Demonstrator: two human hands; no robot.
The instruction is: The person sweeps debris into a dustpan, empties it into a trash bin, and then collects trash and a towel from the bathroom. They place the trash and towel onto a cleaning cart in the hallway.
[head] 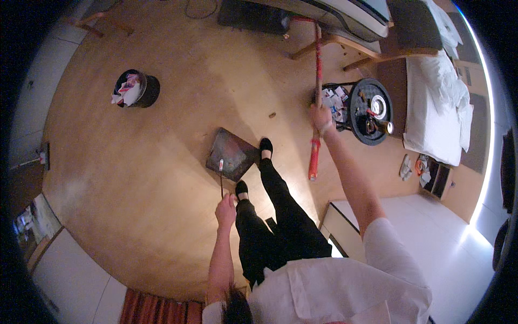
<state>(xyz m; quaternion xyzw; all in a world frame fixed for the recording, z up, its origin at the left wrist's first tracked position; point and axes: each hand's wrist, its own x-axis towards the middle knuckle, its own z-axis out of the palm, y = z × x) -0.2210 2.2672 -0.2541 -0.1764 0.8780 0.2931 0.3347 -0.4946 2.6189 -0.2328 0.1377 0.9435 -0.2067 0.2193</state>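
Note:
My left hand is closed on the thin upright handle of a dustpan, whose dark, worn pan rests on the floor just ahead of my feet. Out to the right, my right hand grips the long red handle of a broom. The red end of that handle sticks out behind the hand, and its far end reaches the floor near a bed or sofa, where the broom's head is hard to make out. A small brown scrap lies on the floor between the dustpan and the broom.
A black bin holding crumpled paper stands ahead to the left. At right is a round black table with a can and a white dish, beside wooden-legged chairs. Slippers lie near a small open shelf.

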